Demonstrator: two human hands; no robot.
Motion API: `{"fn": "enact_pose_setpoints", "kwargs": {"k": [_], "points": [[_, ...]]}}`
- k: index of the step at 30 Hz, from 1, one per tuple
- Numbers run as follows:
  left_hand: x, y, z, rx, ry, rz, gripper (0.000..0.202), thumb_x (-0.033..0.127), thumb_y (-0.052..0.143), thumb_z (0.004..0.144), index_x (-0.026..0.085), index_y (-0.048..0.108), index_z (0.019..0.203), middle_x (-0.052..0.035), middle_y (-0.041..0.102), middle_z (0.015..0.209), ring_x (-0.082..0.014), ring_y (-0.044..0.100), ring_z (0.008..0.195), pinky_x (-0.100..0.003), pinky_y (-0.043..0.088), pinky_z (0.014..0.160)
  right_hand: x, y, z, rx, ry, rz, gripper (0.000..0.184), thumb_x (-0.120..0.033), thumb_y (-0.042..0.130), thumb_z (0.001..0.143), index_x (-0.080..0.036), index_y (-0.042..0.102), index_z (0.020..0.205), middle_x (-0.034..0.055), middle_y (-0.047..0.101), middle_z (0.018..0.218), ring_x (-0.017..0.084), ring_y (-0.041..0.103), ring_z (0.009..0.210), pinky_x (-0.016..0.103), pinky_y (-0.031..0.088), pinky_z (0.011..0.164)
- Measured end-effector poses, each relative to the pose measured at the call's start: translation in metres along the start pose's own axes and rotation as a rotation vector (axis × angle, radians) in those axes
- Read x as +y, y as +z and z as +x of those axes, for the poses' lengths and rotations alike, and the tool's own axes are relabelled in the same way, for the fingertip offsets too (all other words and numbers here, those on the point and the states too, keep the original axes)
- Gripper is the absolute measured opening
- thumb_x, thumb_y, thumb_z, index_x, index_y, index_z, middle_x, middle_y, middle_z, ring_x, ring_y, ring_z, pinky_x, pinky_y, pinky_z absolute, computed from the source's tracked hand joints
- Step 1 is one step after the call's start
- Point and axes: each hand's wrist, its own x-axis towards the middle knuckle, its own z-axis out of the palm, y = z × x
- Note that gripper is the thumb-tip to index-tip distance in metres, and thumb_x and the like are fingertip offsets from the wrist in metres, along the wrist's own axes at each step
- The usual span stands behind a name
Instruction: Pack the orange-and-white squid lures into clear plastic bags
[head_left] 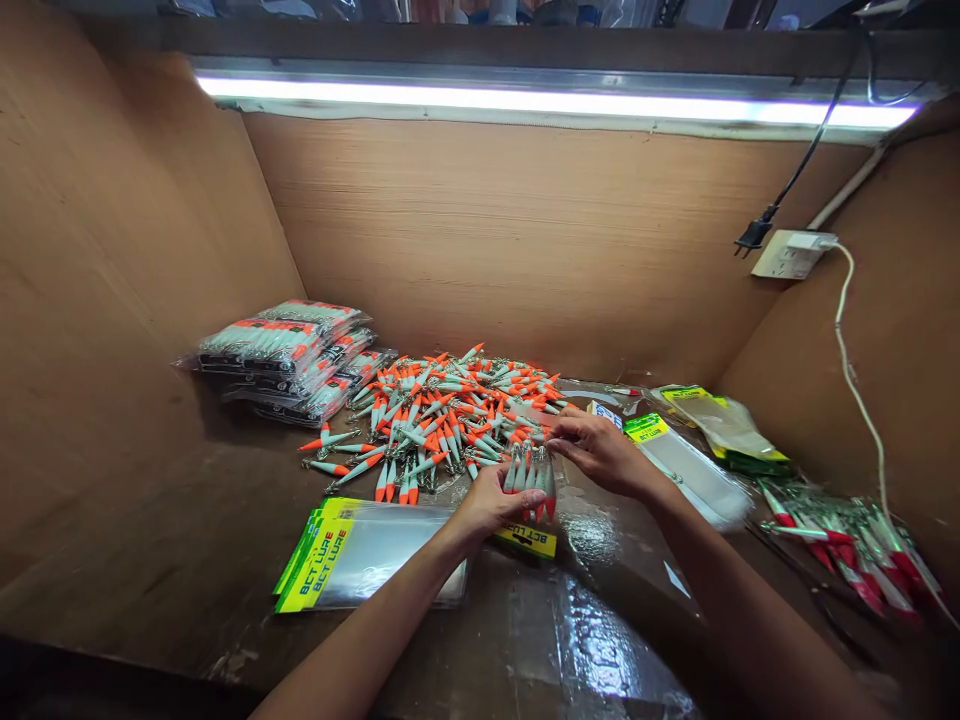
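Observation:
Several fishing lures [529, 475], pale with orange-red tips and metal hook crowns, stand side by side in my left hand [491, 500], its thumb across them. My right hand [596, 452] is closed, fingertips pinching at the hook ends of that row on its right side. Just below them lies a yellow-and-black "BCT LURE" header [529, 540], upside down; whether the held lures are inside its bag I cannot tell. Behind my hands spreads a large heap of loose orange-and-pale lures [442, 410]. Left of my left wrist are clear bags with yellow-green headers [375, 550].
Packed bags of lures [289, 350] are stacked at the back left. To the right lie more clear header bags [686, 465] and a pile of red-tipped lures [855, 550]. A power strip [793, 254] and a dangling plug [752, 236] hang at the right wall.

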Motion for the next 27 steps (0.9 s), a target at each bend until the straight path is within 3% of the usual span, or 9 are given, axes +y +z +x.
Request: {"fn": "enact_pose_setpoints", "kwargs": {"k": [7, 11, 18, 27], "points": [[0.004, -0.002, 0.0, 0.02, 0.02, -0.065, 0.049, 0.049, 0.085, 0.067, 0.011, 0.071, 0.095, -0.0039, 0.071, 0.082, -0.015, 0.061, 0.066, -0.023, 0.044, 0.063, 0.008, 0.003, -0.001, 0.009, 0.053, -0.084, 0.019, -0.03, 0.057, 0.096, -0.019, 0.066, 0.083, 0.0041, 0.064, 0.083, 0.017, 0.056, 0.073, 0.027, 0.04, 0.067], [0.009, -0.001, -0.001, 0.011, 0.056, -0.078, 0.051, 0.049, 0.082, 0.072, 0.012, 0.071, 0.106, -0.0067, 0.072, 0.095, -0.0196, 0.066, 0.079, -0.025, 0.047, 0.071, 0.013, 0.007, 0.001, 0.03, 0.024, 0.017, 0.018, -0.025, 0.054, 0.097, -0.02, 0.071, 0.099, 0.0047, 0.067, 0.09, 0.017, 0.06, 0.079, 0.028, 0.045, 0.073], [0.009, -0.002, 0.0, 0.047, 0.049, -0.102, 0.05, 0.053, 0.083, 0.068, 0.011, 0.073, 0.093, -0.0044, 0.069, 0.08, -0.0182, 0.063, 0.072, -0.025, 0.046, 0.066, 0.016, 0.005, 0.002, -0.019, -0.05, 0.037, 0.027, -0.02, 0.05, 0.098, -0.025, 0.075, 0.108, 0.0081, 0.064, 0.108, 0.02, 0.062, 0.097, 0.032, 0.049, 0.086], [0.003, -0.004, 0.004, 0.136, 0.059, -0.124, 0.044, 0.052, 0.081, 0.071, 0.013, 0.07, 0.087, -0.0026, 0.064, 0.077, -0.0123, 0.058, 0.066, -0.023, 0.043, 0.063, 0.021, 0.008, 0.001, -0.043, -0.063, 0.021, 0.031, -0.018, 0.048, 0.099, -0.027, 0.074, 0.113, 0.0084, 0.062, 0.104, 0.021, 0.061, 0.097, 0.035, 0.05, 0.087]]}}
